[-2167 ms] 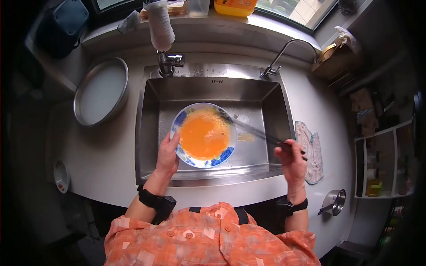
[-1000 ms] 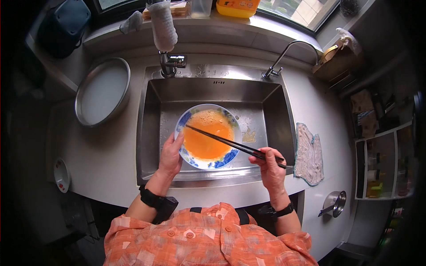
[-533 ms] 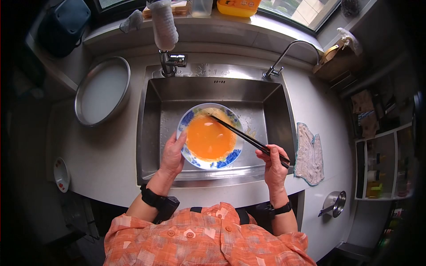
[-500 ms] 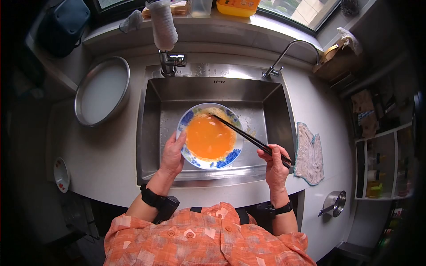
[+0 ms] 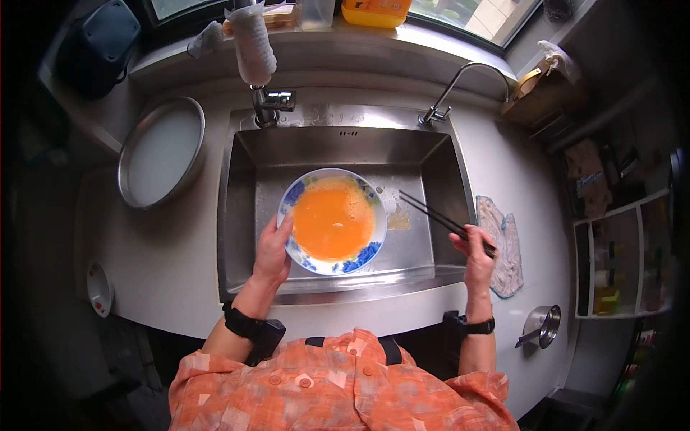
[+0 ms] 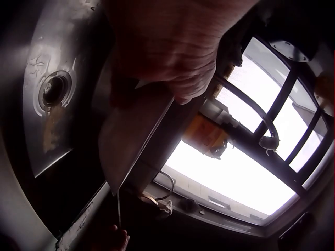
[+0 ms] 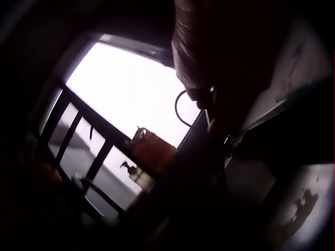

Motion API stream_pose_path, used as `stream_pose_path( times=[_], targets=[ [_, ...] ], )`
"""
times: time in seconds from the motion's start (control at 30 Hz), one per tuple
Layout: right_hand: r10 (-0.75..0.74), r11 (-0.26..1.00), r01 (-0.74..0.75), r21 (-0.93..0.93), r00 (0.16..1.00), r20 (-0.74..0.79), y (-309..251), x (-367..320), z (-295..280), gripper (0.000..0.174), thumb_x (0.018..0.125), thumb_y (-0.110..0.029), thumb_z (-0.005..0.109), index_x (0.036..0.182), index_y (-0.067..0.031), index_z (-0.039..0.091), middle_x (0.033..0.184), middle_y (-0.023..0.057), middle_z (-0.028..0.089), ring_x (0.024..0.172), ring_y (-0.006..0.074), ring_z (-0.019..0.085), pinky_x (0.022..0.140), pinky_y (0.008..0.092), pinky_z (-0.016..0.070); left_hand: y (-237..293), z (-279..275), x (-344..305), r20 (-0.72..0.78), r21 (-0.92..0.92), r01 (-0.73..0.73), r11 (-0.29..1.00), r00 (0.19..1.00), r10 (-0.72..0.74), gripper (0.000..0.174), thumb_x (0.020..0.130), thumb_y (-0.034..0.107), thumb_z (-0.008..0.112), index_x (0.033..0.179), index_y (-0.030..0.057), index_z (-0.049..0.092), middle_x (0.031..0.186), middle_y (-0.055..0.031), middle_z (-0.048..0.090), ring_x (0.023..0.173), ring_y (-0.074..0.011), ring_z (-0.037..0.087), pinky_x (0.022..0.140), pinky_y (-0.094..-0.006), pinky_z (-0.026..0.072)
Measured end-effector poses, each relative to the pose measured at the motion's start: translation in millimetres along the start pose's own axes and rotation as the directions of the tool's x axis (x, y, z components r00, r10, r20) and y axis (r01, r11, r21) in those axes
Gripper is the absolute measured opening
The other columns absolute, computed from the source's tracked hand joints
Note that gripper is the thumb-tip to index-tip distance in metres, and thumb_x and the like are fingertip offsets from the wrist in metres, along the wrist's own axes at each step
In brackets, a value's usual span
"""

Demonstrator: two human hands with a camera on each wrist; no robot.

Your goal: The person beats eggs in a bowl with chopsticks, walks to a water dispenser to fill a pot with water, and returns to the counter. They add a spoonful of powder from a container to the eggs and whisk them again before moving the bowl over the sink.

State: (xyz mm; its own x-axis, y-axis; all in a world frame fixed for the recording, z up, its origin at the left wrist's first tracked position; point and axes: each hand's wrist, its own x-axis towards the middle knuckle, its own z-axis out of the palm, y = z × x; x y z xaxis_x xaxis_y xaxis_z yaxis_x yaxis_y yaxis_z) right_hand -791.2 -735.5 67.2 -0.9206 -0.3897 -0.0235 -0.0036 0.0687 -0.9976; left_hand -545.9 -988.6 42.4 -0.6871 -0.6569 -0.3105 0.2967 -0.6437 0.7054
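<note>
A white bowl with blue flowers (image 5: 361, 258) holds orange liquid (image 5: 332, 219) with some bubbles, over the sink. The left hand (image 5: 272, 251) grips its left rim, thumb on top; in the left wrist view the same hand (image 6: 167, 47) holds the bowl (image 6: 125, 138) from the side. Dark chopsticks (image 5: 435, 215) are pinched in the right hand (image 5: 477, 260), their tips apart from the bowl, to its right above the sink. The right wrist view is dark and shows the right hand (image 7: 225, 57) with its fingers mostly hidden in shadow.
Around the bowl lies the steel sink (image 5: 345, 152), with a faucet (image 5: 266, 108) and a thin curved tap (image 5: 433, 115) behind. A large metal basin (image 5: 159, 154) stands left. Right of the sink are a cloth (image 5: 507, 255) and a small metal pot (image 5: 550, 327). A small bowl (image 5: 100, 289) sits far left.
The right hand has moved right with the chopsticks, whose tips have left the liquid and the bowl. In the head view, the bowl and left hand appear slightly further left.
</note>
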Motion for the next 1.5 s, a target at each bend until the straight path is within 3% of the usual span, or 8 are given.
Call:
stream_pose_path(
  times=[0.1,0.33,0.73,1.07,1.13,1.2,1.27,1.5],
  targets=[
    [0.030,0.959,-0.034,0.282,0.999,0.022,-32,2,-8,0.027,0.091,-0.023,0.050,0.096,0.0019,0.058,0.080,0.0126,0.063,0.069,0.0236,0.066,0.064,0.0314,0.0543,-2,-5,-3,-0.010,-0.004,-0.004,1.000,1.000,0.004,0.031,0.091,0.022,0.049,0.116,0.0046,0.049,0.106,-0.0052,0.060,0.096,-0.0138,0.058,0.084,-0.0268,0.0471],
    [0.177,0.943,-0.282,0.174,0.872,0.457,-76,18,-8,0.030,0.092,-0.024,0.048,0.093,0.0037,0.058,0.077,0.0156,0.063,0.066,0.0257,0.066,0.057,0.0326,0.0556,-3,-6,0,-0.006,-0.012,0.004,1.000,1.000,-0.004,0.030,0.091,0.020,0.049,0.116,0.0034,0.049,0.105,-0.0065,0.061,0.095,-0.0148,0.060,0.082,-0.0273,0.0493],
    [0.127,0.989,-0.146,0.010,0.886,0.446,-90,49,14,0.030,0.090,-0.024,0.051,0.093,0.0047,0.059,0.076,0.0151,0.063,0.065,0.0224,0.066,0.057,0.0289,0.0551,-2,-9,0,0.021,0.023,0.066,0.998,0.998,-0.067,0.032,0.090,0.023,0.051,0.116,0.0046,0.051,0.106,-0.0055,0.060,0.096,-0.0133,0.058,0.084,-0.0257,0.0473],
    [0.047,0.915,-0.121,0.386,0.979,0.197,-18,42,23,0.028,0.090,-0.025,0.051,0.095,0.0018,0.059,0.082,0.0138,0.064,0.071,0.0243,0.066,0.064,0.0312,0.0557,-2,-8,3,0.033,-0.007,0.101,0.995,0.994,-0.101,0.033,0.090,0.021,0.051,0.118,0.0035,0.049,0.107,-0.0060,0.059,0.097,-0.0138,0.058,0.085,-0.0260,0.0463],
    [0.085,0.993,-0.098,0.060,0.979,0.184,-6,35,27,0.028,0.090,-0.025,0.051,0.095,0.0018,0.059,0.083,0.0137,0.064,0.073,0.0241,0.066,0.063,0.0304,0.0554,-2,-8,4,0.039,-0.014,0.106,0.994,0.994,-0.105,0.033,0.090,0.020,0.051,0.118,0.0027,0.049,0.108,-0.0061,0.059,0.097,-0.0139,0.057,0.085,-0.0260,0.0459],
    [0.055,0.993,-0.070,0.091,0.986,0.159,-13,26,25,0.028,0.091,-0.024,0.050,0.096,0.0018,0.058,0.084,0.0142,0.064,0.075,0.0239,0.066,0.064,0.0299,0.0548,-1,-8,5,0.034,-0.008,0.102,0.995,0.994,-0.102,0.033,0.090,0.020,0.051,0.118,0.0026,0.049,0.108,-0.0061,0.059,0.097,-0.0137,0.057,0.085,-0.0261,0.0459],
    [0.033,0.915,-0.074,0.397,0.994,0.108,-24,18,21,0.028,0.092,-0.024,0.049,0.098,0.0016,0.057,0.086,0.0148,0.064,0.076,0.0237,0.065,0.067,0.0312,0.0542,-2,-9,1,0.020,-0.004,0.107,0.994,0.994,-0.107,0.033,0.091,0.020,0.051,0.118,0.0025,0.048,0.108,-0.0061,0.059,0.097,-0.0136,0.057,0.085,-0.0261,0.0460],
    [0.158,0.888,-0.306,0.342,0.904,0.397,-19,-7,15,0.028,0.092,-0.025,0.047,0.099,0.0013,0.056,0.087,0.0155,0.063,0.076,0.0254,0.065,0.069,0.0344,0.0538,-1,-8,3,0.040,-0.017,0.103,0.995,0.994,-0.102,0.032,0.091,0.020,0.050,0.117,0.0021,0.048,0.107,-0.0065,0.059,0.097,-0.0134,0.057,0.085,-0.0261,0.0461]
  ],
)
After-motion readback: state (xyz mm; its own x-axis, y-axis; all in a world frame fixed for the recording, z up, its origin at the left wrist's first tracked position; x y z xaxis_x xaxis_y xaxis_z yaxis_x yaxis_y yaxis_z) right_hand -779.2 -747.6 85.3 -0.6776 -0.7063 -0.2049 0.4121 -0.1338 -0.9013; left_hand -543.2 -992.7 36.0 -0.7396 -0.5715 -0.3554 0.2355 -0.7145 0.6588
